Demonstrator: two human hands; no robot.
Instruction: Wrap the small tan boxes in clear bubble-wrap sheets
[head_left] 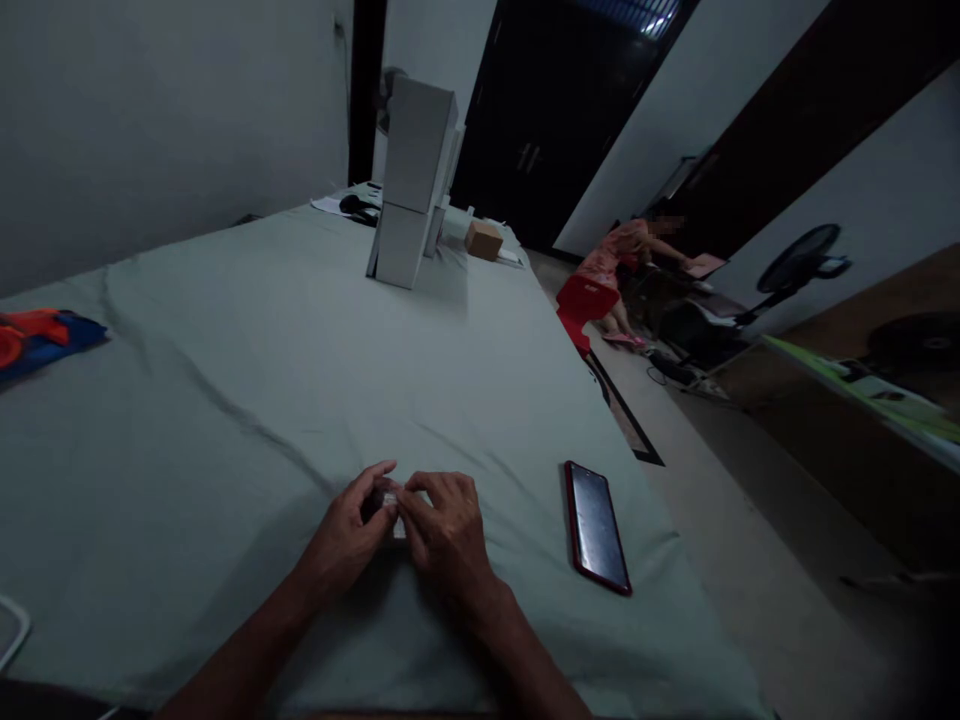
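Near the front edge of the cloth-covered table, my left hand (346, 535) curls around a small pale object (398, 527), thumb and fingers against its left side. My right hand (448, 525) pinches the same object from the right, fingertips close to those of my left hand. Most of the object is hidden by my fingers, so its kind cannot be made out. A phone (598, 527) with a dark red edge lies on the table to the right of my hands.
Tall white boxes (411, 185) stand upright farther back on the table (300, 340), near a small brown box (484, 240). An orange and blue item (49, 340) lies at the far left. Beyond the right edge, a person (615, 260) sits near a red chair (589, 300) and a fan (799, 258).
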